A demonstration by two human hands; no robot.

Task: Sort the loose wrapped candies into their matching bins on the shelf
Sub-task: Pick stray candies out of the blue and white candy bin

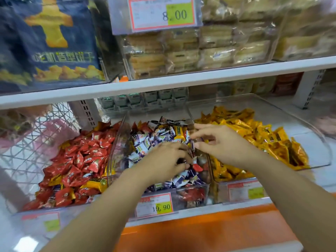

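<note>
The left hand [163, 160] grips purple-white candies [145, 142] in the middle bin [118, 137], the right hand's [220, 142] hold I cannot tell, and 1 yellow candy [179, 132] and red strays [197, 167] left there suggest sorting is unfinished.

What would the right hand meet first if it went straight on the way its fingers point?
Probably the yellow wrapped candy lying among purple-and-white wrapped candies in the clear plastic middle bin, just beyond the right hand; depth is unclear.
</note>
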